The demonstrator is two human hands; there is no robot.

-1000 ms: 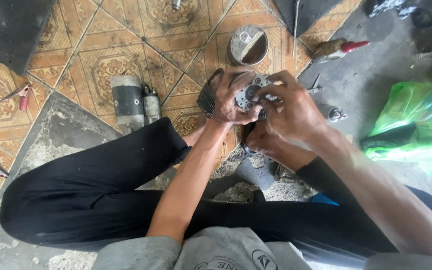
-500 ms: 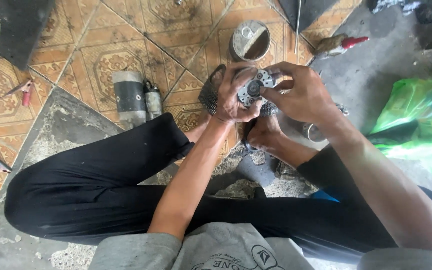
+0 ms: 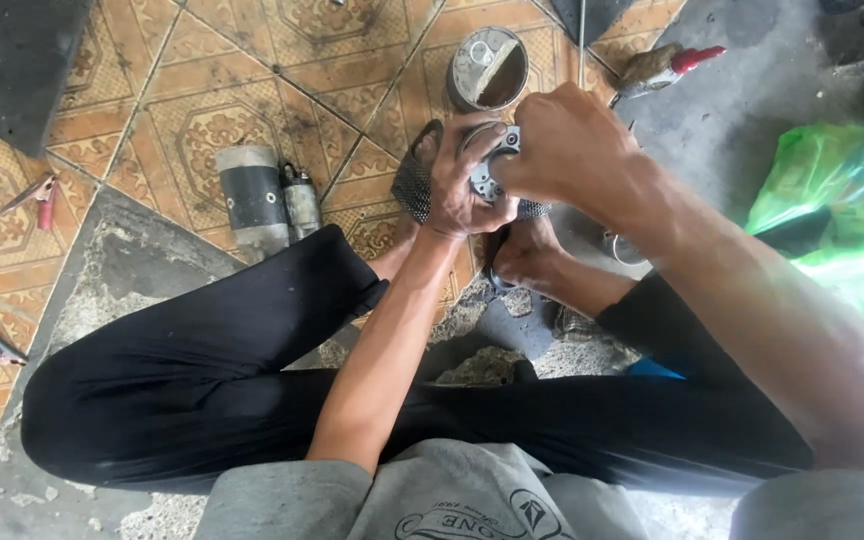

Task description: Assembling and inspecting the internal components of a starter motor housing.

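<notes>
Between the hands: a small grey metal part (image 3: 492, 172) with round holes, held above the floor, in front of the person's crossed legs.
Left hand (image 3: 455, 187): closed around the metal part from the left, thumb across its top, fingers curled under it.
Right hand (image 3: 570, 150): closed on the same part from the right and above, knuckles toward the camera; its fingertips are hidden behind the hand.
Hidden: most of the metal part is covered by both hands, so its full shape cannot be made out. How the right fingers grip it cannot be seen.
Hard to make out: a dark mesh-textured piece (image 3: 416, 180) just left of the left hand, touching its back edge; what it is cannot be told.
Below the hands: a bare foot (image 3: 527, 252) on the floor, with small metal bits beside it, too blurred to name.
Legs: black trousers (image 3: 212, 370) fill the middle of the view and cover the floor beneath.
Beyond the hands: an open round tin (image 3: 489, 68) on the tiles.
Further left: a grey and black cylindrical motor (image 3: 254, 200) lying on the tiles, a smaller cylinder just beside it.
Far left: red-handled pliers (image 3: 37, 193), well apart from the hands.
Upper right: a tool with a red tip (image 3: 667, 64), partly cut off by the arm.
Right edge: a green plastic bag (image 3: 842, 215), cut off by the frame.
Surface: patterned orange floor tiles (image 3: 202, 100) meeting rough grey concrete (image 3: 112, 270).
</notes>
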